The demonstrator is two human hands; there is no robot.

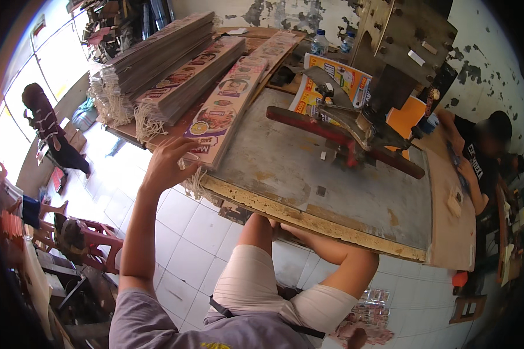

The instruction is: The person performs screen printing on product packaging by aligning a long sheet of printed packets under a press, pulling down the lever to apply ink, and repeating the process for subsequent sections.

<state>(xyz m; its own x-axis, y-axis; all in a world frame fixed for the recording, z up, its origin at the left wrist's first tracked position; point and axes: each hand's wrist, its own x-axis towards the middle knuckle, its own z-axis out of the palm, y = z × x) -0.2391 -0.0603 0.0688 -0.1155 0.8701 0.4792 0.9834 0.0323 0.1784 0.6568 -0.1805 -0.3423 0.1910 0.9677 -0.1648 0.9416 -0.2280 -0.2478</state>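
The tabletop (337,192) is covered along its far left edge by stacks of long printed sheets (174,75). The nearest printed stack (224,113) at the left edge is approached by the left hand (166,163), fingers spread. The right hand is hidden under the near edge; its fingers cannot be told.

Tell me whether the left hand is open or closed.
Open: the left hand has fingers spread, reaching the end of the printed card stack.
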